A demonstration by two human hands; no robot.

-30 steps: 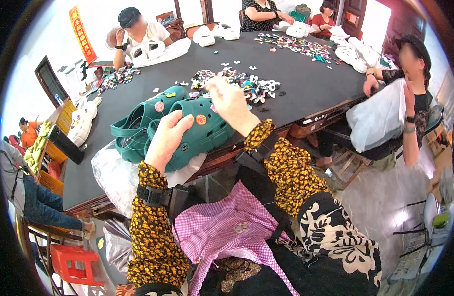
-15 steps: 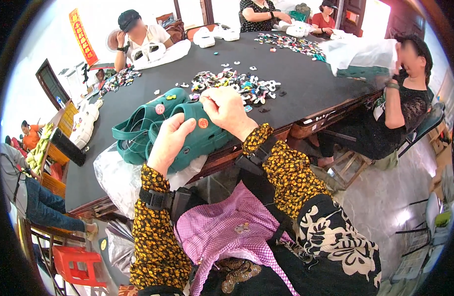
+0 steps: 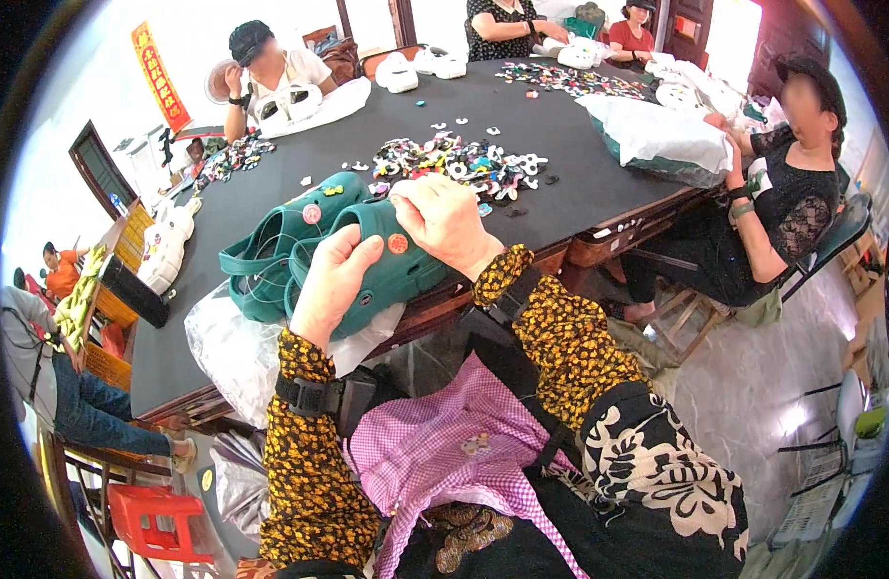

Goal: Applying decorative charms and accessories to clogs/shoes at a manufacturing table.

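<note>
A pair of green clogs lies near the table's front edge. My left hand [image 3: 331, 282] is closed on the nearer clog [image 3: 411, 277], its thumb over the upper. Curled against the top of that clog, my right hand [image 3: 446, 224] has its fingers pressed together; what they pinch, if anything, is hidden. Between the hands a round orange charm [image 3: 397, 243] sits on the upper. The farther clog [image 3: 343, 196] bears a pink charm [image 3: 311, 213] and a yellow charm [image 3: 333, 191]. A thin clear loop hangs around the clogs' heel openings. Beneath them is a clear plastic bag [image 3: 227, 352].
Just beyond the clogs spreads a pile of colourful charms [image 3: 464, 166]. White clogs [image 3: 165, 246] lie at the left, beside a black box-like object [image 3: 134, 289]. At the right, a seated person holds bagged green clogs [image 3: 657, 145] on the table. Other people sit around it.
The person at the right has lowered the bagged green clogs onto the table and shifted them leftward. My hands have hardly moved on the clog.
</note>
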